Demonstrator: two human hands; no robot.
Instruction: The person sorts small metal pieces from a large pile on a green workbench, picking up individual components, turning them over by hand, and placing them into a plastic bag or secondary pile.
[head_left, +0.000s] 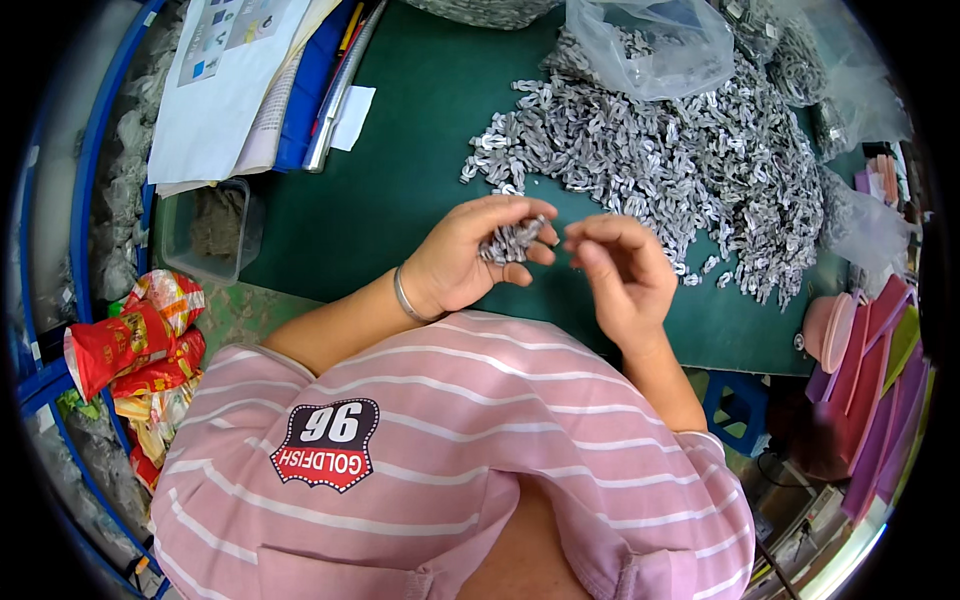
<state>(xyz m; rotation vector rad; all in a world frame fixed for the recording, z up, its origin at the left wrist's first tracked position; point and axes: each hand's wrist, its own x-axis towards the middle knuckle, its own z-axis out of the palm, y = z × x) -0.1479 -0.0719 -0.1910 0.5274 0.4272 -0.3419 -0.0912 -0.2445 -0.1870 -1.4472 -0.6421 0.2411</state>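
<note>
Green table (400, 125) beneath small metal pieces (512, 240) in the cupped left hand (462, 252).

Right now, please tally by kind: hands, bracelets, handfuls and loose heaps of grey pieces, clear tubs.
Left hand and right hand: 2
Bracelet: 1
Handful of grey pieces: 1
Loose heap of grey pieces: 1
Clear tub: 1
Total: 6

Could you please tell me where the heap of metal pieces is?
In the head view, the heap of metal pieces lies on the green tabletop at upper right, beyond the right hand, with a clear plastic bag at its far edge.
</note>
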